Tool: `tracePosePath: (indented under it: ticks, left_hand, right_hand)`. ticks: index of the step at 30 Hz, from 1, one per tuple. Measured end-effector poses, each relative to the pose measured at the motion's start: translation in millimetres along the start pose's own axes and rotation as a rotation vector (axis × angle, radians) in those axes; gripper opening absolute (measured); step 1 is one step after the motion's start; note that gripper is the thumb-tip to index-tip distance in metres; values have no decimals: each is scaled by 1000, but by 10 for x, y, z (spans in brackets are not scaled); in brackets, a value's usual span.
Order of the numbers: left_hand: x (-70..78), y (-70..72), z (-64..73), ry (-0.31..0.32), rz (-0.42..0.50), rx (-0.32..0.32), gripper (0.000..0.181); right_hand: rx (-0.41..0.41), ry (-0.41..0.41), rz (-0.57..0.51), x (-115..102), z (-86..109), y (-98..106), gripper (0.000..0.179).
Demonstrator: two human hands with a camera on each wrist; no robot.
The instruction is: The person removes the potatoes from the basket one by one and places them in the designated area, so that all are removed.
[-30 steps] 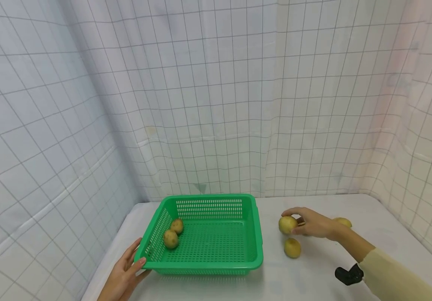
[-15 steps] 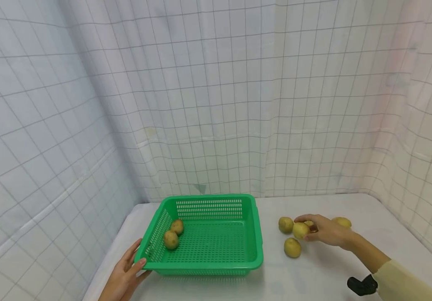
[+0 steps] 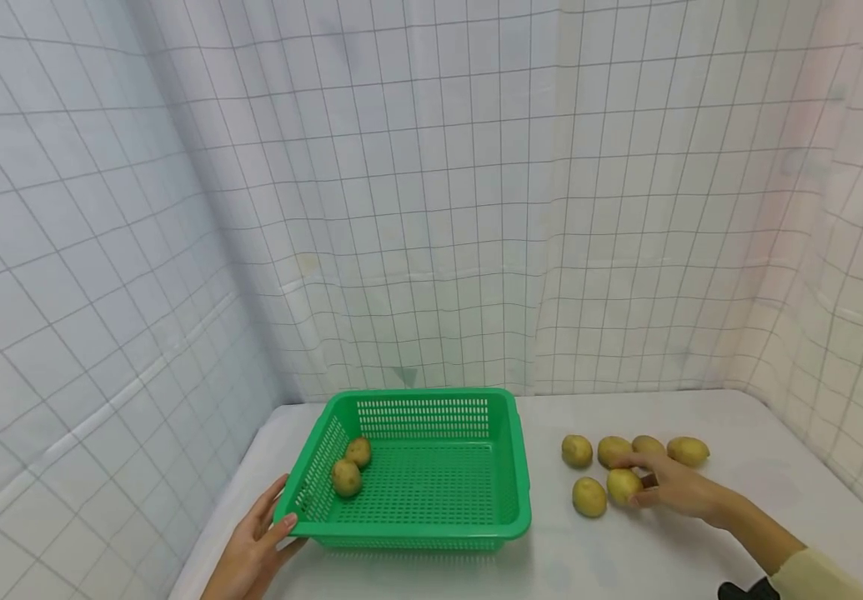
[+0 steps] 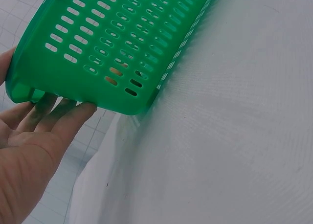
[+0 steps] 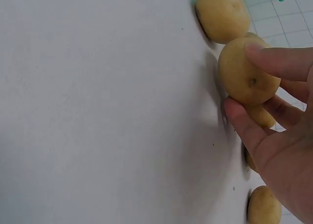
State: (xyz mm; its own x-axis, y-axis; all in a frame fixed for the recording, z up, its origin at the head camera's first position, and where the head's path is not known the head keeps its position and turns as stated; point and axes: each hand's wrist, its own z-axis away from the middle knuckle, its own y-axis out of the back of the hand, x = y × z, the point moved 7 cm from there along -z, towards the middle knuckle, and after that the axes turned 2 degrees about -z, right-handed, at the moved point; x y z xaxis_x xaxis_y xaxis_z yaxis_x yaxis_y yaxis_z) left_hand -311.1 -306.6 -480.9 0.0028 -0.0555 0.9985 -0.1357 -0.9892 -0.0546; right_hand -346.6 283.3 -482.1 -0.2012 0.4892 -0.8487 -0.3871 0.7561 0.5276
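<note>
My left hand [image 3: 251, 542] grips the front left corner of a green plastic basket [image 3: 401, 530], thumb on the rim and fingers beneath it. Two potatoes [image 3: 346, 478] lie against the basket's left inner side. Right of the basket, my right hand [image 3: 674, 486] holds a potato [image 5: 248, 72] between thumb and fingers, low over the white table. Just left of the held one is another potato [image 3: 589, 497]. Behind them, several potatoes [image 3: 614, 452] form a back row, partly hidden by the hand in the right wrist view.
A white cloth with a grid of lines [image 3: 431, 208] hangs behind and at both sides of the white tabletop [image 3: 589, 558]. A black band [image 3: 750, 590] shows at the right sleeve.
My right hand has let go of the potato at the back left of the group. It has moved right and nearer, now holding another potato. The left hand stays on the basket.
</note>
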Motion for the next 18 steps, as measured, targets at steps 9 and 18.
tracePosePath:
  ticks: [9,18]
  left_hand:
    - [24,-1,-2,-12,-17,-3,77]
    - [-13,2,-3,22,-24,17,79]
  right_hand:
    - [-16,11,-22,111,-28,-24,56]
    - [-22,-17,29,118,-11,-26,58]
